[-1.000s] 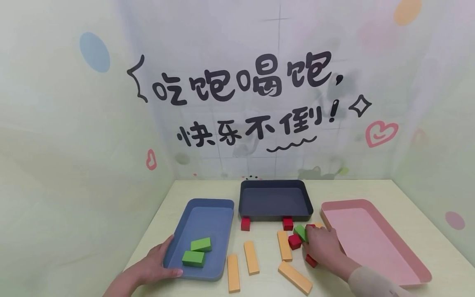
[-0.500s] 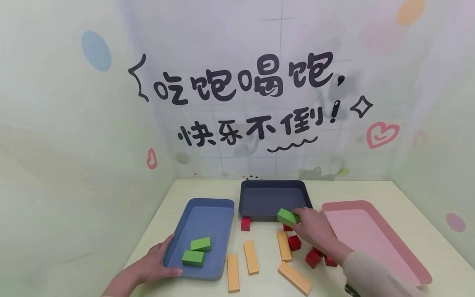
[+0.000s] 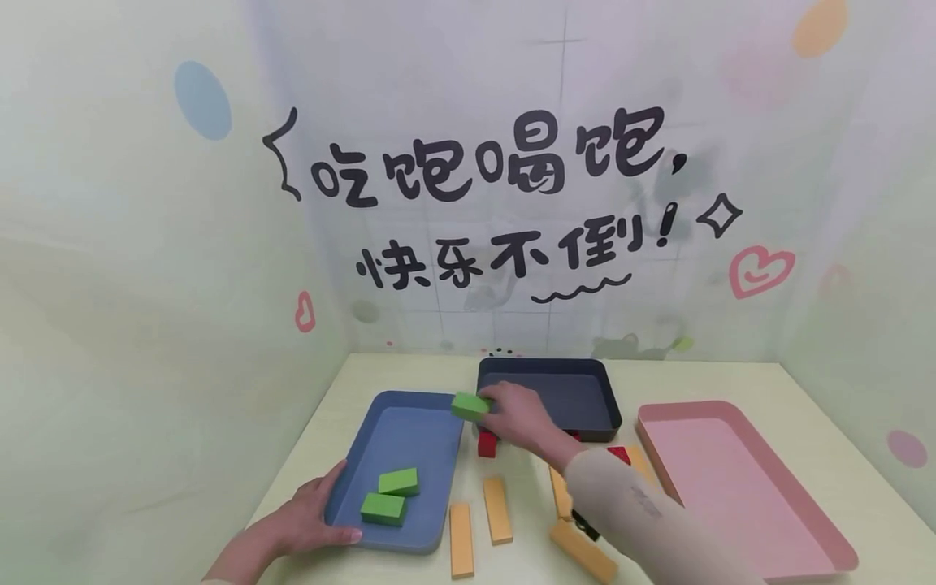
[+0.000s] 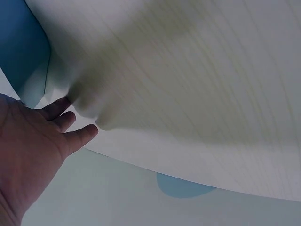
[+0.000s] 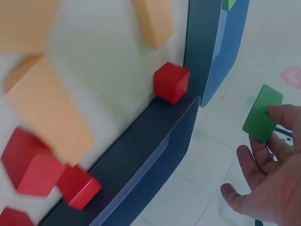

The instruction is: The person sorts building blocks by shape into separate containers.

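Observation:
My right hand pinches a green block in the air, by the far right corner of the blue tray and in front of the dark navy tray. In the right wrist view, thumb and fingertips hold that green block while the other fingers curl loosely. At the blue tray's near left corner, my left hand rests with its fingers along the side and its thumb at the near rim. Two green blocks lie inside this tray. The left wrist view shows the left hand with fairly straight fingers.
Several yellow-orange blocks lie on the table in front. A red cube sits against the navy tray's near side. Other red cubes are partly hidden by my right sleeve. A pink tray stands on the right.
My right hand has picked the green block up from among the red cubes and carried it left, past the navy tray to the blue tray's edge. The left hand stays in place.

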A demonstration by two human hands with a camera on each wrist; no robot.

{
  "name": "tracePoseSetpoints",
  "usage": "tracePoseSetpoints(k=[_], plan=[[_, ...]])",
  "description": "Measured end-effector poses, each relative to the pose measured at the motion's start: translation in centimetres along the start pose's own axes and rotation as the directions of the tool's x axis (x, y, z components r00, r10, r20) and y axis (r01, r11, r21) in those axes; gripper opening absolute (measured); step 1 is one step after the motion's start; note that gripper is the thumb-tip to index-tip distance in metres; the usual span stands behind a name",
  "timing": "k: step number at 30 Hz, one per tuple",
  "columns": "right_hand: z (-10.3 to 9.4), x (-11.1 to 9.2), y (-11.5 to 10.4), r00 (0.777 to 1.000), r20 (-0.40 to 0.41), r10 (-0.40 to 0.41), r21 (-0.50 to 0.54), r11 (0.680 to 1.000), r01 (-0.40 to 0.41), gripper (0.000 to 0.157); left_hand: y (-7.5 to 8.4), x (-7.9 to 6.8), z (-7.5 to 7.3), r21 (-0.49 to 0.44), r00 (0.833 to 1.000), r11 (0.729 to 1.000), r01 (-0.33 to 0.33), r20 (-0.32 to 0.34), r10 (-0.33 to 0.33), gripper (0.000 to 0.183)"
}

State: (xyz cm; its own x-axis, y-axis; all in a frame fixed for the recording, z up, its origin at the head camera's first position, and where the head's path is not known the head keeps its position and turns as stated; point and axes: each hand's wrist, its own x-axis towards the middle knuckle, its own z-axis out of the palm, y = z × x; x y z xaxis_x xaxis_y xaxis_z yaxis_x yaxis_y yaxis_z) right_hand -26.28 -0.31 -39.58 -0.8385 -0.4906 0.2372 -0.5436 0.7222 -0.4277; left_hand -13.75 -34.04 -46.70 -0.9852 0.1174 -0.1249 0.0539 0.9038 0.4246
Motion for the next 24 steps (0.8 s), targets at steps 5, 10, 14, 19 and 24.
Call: tracePoseSetpoints(k=[5,10,14,19,24], plan=[[2.7,1.9,-2.2,0.998,0.044,-0.037,-0.052,0.998,0.039,0.032,0.0,-0.1,0.0,-0.010,1.000,1.000,0.004,0.005,-0.004,0.116],[5.5,2.9,-3.6,0.998,0.056,-0.042,-0.125,0.991,0.049,0.030,-0.2,-0.1,0.1,0.003,1.000,1.000,-0.002,0.006,0.002,0.116],[7.3,3.3,-4.2,0.998,0.058,-0.029,-0.155,0.987,0.038,0.030,-0.3,0.0,0.1,0.007,1.000,1.000,-0.009,0.001,0.009,0.117],[9.1,3.5,-4.6,0.997,0.080,-0.010,-0.181,0.983,0.025,0.027,-0.2,0.1,0.0,-0.002,1.000,1.000,-0.005,0.000,0.005,0.117],[9.9,3.4,-4.8,0.994,0.107,0.001,-0.210,0.977,0.021,0.030,-0.2,0.3,0.1,0.003,1.000,1.000,-0.019,-0.007,0.019,0.117]])
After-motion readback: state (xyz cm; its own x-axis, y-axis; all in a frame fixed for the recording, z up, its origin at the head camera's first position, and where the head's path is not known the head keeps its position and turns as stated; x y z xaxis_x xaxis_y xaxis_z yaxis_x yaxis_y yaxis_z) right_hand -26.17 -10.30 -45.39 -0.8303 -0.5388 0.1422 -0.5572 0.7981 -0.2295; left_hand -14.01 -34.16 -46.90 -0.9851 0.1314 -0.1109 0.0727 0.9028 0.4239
